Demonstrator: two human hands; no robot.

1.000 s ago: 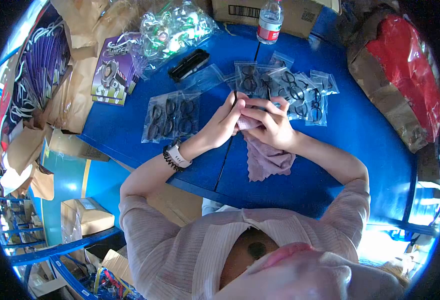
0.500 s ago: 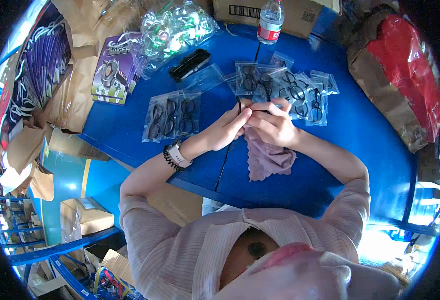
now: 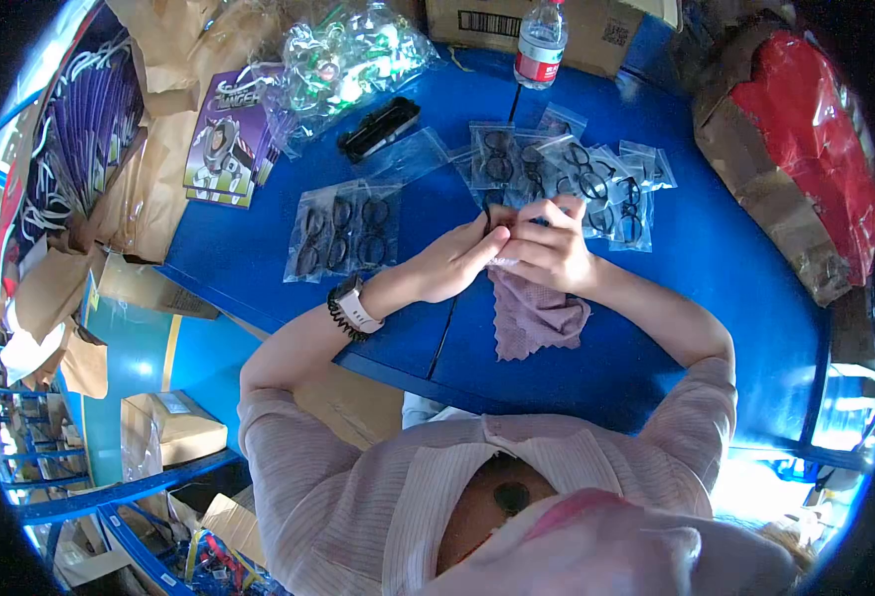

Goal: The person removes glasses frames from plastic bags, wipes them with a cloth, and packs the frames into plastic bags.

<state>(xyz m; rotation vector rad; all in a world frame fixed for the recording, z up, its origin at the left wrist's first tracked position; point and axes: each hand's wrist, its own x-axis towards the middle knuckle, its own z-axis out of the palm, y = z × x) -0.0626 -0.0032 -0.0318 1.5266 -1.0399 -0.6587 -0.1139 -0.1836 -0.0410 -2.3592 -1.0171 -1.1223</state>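
My left hand [image 3: 457, 260] and my right hand [image 3: 549, 253] meet over the middle of the blue table, both closed. Pinched in the left fingers is a pair of black-rimmed glasses [image 3: 487, 215], of which only a thin dark edge shows. My right hand grips a mauve lens cloth [image 3: 542, 316] with a zigzag edge; it hangs down below the fingers, and part is bunched between both hands. Just beyond the hands lie clear zip bags [image 3: 588, 184] with black round-rimmed glasses inside. More bagged glasses [image 3: 340, 233] lie in a row to the left.
A black tray-like item [image 3: 378, 129] lies behind the left bags. Farther back are a bag of green and white pieces [image 3: 353, 65], a water bottle [image 3: 540, 45] and a carton [image 3: 586, 30]. Purple printed bags [image 3: 221, 144] stand left; a paper bag with red contents [image 3: 805, 129] stands right.
Both hands stay together and have shifted slightly, with the fingers changing their grip around the glasses and cloth. The bags on the table have not moved.
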